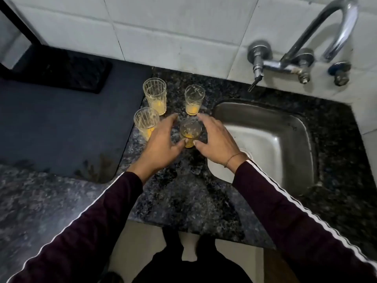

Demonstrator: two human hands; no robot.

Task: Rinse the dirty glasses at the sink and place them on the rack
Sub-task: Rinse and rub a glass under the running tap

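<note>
Glasses, four in number, are standing upright on the dark speckled desk (pixel 183 193) at the centre of the frame, just left of the sink (pixel 285 127). Each is holding orange residue at its bottom.

- The upper-left glass (pixel 155 96) is standing nearest the tiled wall (pixel 163 27).
- The upper-right glass (pixel 194 99) is standing beside it, closer to the sink.
- The lower-left glass (pixel 145 124) is sitting at the edge of the dark mat (pixel 61 123) and is partly hidden by the left hand (pixel 161 144).
- The nearest glass (pixel 190 134) is standing between the two hands.

The left hand is reaching in from the lower left with fingers loosely spread and curved; its thumb tip is lying against or just beside the lower part of the nearest glass. The right hand (pixel 216 139) is reaching in from the lower right in the same posture, fingers extended past the glass rim and thumb tip at the glass base. Both hands are bracketing the nearest glass; neither one is plainly clasping it, and firm contact cannot be told.

The sink is occupying the right centre of the frame. The tap (pixel 326 35) is projecting from the wall at the upper right. A black grid-patterned tray (pixel 67 68) is lying at the upper left on the mat. Both sleeves (pixel 285 211) are dark maroon with a white stripe.
</note>
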